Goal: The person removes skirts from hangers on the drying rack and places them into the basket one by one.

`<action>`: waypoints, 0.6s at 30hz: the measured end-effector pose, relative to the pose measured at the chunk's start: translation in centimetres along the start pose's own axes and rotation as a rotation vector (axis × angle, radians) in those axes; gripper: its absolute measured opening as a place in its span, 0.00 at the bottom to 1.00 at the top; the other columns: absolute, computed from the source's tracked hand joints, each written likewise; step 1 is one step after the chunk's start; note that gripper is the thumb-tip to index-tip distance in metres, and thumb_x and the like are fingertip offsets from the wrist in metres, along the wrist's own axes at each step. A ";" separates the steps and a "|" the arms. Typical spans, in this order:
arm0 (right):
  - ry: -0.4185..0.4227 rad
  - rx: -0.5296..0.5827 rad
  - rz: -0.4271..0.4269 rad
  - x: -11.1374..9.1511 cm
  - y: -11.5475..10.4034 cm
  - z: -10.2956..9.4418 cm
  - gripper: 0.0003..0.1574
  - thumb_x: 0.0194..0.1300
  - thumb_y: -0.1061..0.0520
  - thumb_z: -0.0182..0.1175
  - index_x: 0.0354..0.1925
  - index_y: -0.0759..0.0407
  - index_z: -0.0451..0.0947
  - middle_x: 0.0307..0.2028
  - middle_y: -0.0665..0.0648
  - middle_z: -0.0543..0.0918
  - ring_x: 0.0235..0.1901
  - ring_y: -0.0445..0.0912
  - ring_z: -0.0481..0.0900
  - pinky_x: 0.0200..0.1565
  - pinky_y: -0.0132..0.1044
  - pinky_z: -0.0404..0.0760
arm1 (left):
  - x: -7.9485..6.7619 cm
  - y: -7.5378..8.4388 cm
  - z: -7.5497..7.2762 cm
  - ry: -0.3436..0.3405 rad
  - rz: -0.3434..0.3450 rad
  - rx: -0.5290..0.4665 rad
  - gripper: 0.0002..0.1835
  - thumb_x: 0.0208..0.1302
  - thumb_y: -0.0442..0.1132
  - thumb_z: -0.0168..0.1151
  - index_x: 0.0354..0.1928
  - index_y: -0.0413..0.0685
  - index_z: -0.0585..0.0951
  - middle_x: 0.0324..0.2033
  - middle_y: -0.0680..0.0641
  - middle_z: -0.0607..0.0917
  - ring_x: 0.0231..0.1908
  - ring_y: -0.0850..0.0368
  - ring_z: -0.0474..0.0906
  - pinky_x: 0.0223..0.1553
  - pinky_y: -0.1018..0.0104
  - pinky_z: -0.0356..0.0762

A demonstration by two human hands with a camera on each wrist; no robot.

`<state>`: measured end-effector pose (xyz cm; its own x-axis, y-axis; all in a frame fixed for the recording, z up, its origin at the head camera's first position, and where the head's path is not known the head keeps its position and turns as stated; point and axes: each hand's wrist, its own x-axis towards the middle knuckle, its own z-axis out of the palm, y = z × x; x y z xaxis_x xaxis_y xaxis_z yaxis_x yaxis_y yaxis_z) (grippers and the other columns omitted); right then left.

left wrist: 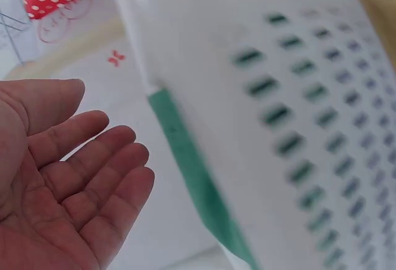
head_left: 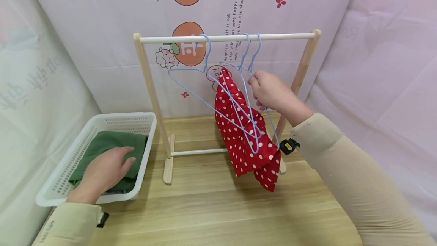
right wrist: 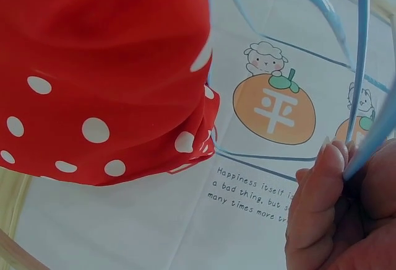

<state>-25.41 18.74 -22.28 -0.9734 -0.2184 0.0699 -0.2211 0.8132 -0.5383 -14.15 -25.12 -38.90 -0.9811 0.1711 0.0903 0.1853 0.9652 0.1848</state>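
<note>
My right hand grips the side of the rightmost blue hanger, whose hook sits on the rack's rod; in the right wrist view, thumb and fingers close on its thin bar. A red cloth with white dots hangs among the hangers; which one bears it is hard to tell. Two more blue hangers hang from the rod, one farther left. Over a folded green cloth in a white basket is my left hand, fingers relaxed, palm bare in the left wrist view.
A wooden rack with a white rod stands on the wood-grain table. Printed white sheeting covers the back and sides. The basket stands left of the rack.
</note>
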 end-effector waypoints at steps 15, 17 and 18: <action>0.004 -0.016 -0.001 -0.2 -0.5 0.1 0.21 0.86 0.48 0.41 0.60 0.61 0.71 0.33 0.61 0.77 0.28 0.52 0.83 0.32 0.38 0.84 | 1.9 5.4 -0.3 0.123 0.076 -0.054 0.28 0.75 0.43 0.63 0.69 0.34 0.74 0.61 0.30 0.82 0.61 0.33 0.79 0.56 0.38 0.80; 0.004 -0.020 0.000 -0.2 -0.6 0.2 0.21 0.86 0.48 0.40 0.60 0.61 0.71 0.33 0.60 0.77 0.28 0.53 0.83 0.31 0.38 0.84 | 2.2 5.9 -0.1 0.130 0.086 -0.065 0.28 0.75 0.43 0.63 0.69 0.32 0.74 0.61 0.30 0.81 0.61 0.33 0.79 0.57 0.39 0.80; 0.003 -0.020 0.000 -0.1 -0.6 0.2 0.22 0.86 0.48 0.40 0.60 0.60 0.70 0.33 0.61 0.78 0.28 0.54 0.84 0.31 0.39 0.84 | 2.4 6.1 0.1 0.133 0.091 -0.072 0.29 0.75 0.43 0.63 0.70 0.32 0.73 0.61 0.30 0.81 0.60 0.33 0.79 0.57 0.39 0.80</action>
<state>-25.12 18.18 -22.14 -0.9736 -0.2165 0.0723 -0.2219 0.8239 -0.5215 -15.40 -18.79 -37.61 -0.9449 0.2247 0.2379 0.2812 0.9295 0.2388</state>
